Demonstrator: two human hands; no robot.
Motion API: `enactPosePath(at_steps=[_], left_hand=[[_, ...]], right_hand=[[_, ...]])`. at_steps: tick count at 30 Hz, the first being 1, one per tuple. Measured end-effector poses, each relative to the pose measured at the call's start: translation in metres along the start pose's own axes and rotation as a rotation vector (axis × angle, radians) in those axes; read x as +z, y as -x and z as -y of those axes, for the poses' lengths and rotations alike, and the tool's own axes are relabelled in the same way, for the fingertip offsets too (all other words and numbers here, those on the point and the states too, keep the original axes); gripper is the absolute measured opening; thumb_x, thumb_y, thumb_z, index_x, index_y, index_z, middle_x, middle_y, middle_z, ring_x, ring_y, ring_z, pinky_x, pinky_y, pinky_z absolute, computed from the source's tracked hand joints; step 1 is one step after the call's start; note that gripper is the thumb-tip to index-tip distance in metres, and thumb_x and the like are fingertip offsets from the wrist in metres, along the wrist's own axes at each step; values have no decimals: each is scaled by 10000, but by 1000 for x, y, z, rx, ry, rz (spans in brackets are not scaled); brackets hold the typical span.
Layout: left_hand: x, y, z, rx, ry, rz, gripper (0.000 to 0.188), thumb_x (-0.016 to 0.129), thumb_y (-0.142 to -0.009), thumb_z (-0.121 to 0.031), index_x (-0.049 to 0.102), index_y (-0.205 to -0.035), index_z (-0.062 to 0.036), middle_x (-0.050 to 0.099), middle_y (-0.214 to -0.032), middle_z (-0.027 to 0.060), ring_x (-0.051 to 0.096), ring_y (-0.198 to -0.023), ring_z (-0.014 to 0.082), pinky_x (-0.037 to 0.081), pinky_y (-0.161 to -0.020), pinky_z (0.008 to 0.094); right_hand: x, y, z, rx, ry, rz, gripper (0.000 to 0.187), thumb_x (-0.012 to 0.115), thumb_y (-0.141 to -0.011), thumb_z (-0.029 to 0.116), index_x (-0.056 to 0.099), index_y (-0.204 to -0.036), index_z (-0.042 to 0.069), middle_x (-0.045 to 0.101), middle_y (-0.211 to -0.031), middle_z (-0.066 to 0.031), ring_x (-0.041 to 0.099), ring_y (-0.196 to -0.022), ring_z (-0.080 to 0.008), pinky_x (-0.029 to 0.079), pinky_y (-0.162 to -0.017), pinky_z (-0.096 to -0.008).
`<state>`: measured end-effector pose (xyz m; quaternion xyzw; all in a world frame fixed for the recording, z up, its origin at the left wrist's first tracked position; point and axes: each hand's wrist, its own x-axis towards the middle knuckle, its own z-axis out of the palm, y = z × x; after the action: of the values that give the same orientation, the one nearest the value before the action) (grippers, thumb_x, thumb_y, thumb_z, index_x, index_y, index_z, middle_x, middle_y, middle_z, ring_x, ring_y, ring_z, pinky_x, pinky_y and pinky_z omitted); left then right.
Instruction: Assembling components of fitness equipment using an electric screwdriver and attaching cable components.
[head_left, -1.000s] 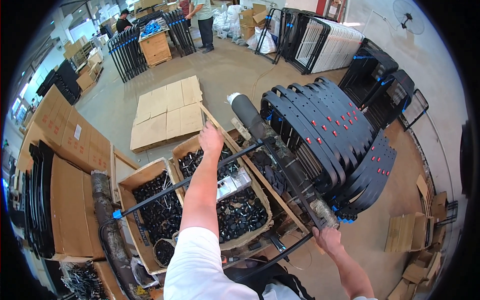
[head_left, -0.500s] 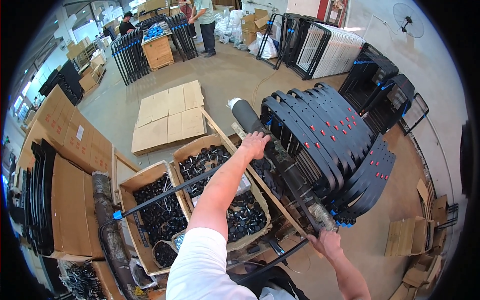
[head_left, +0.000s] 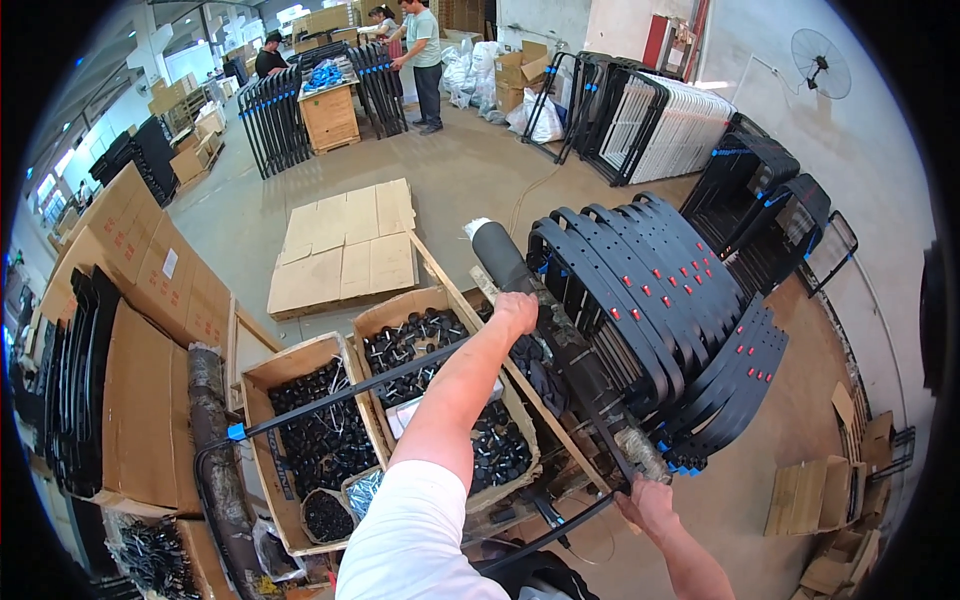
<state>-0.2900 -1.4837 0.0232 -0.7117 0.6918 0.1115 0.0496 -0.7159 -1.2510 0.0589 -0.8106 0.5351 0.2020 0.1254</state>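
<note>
A long black tubular frame (head_left: 340,398) with blue clips lies across in front of me. My left hand (head_left: 515,313) is closed round its far right corner, the fingertips partly hidden. At the near right corner my right hand (head_left: 648,503) grips the frame with the thumb along it. Between the hands, the frame's end lies along a dark padded pole (head_left: 502,255), wrapped in worn tape and white at its far tip. On the left, the frame's other end rests by a second tape-wrapped pole (head_left: 207,395).
Beneath the frame stand open cartons of black-headed knobs (head_left: 320,455). Curved black frames with red plugs (head_left: 640,290) are stacked just right of the pole. Flattened cardboard (head_left: 345,250) lies ahead on the floor. Farther back, people stand by a wooden crate (head_left: 330,118).
The whole view has shifted slightly downward in the picture. Both hands keep their places on the frame, the left one's fingers now curled a little more round the corner.
</note>
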Motion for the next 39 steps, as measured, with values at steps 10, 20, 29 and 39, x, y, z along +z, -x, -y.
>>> enactPosePath(at_steps=[10, 20, 29, 39], left_hand=[[9, -9, -11, -146, 21, -96, 432, 646, -940, -402, 705, -1231, -89, 748, -1208, 148, 716, -1158, 273, 554, -947, 413], [10, -13, -13, -37, -42, 4, 278, 665, -903, -185, 791, -1141, -118, 772, -1186, 98, 731, -1135, 272, 574, -879, 391], [25, -10, -10, -21, 11, -149, 268, 648, -895, -147, 712, -1118, -14, 751, -1108, 186, 737, -1066, 311, 574, -872, 416], [36, -14, -12, 11, 0, -238, 257, 603, -930, -158, 641, -1129, 1, 707, -1093, 185, 706, -1041, 321, 560, -863, 438]], right_hand=[[4, 3, -3, 14, 9, -28, 574, 676, -924, 454, 605, -1176, -57, 743, -932, -234, 734, -909, -413, 553, -809, -536], [20, -11, -11, 131, 4, 11, 555, 585, -962, 527, 697, -988, -16, 748, -888, -240, 749, -866, -390, 576, -779, -516], [6, 8, -10, 57, 142, 7, 642, 625, -892, 642, 767, -822, 20, 759, -825, -180, 754, -834, -364, 589, -747, -469], [20, 8, -16, 17, 81, -93, 524, 723, -847, 537, 746, -940, 22, 746, -872, -202, 746, -844, -374, 592, -752, -475]])
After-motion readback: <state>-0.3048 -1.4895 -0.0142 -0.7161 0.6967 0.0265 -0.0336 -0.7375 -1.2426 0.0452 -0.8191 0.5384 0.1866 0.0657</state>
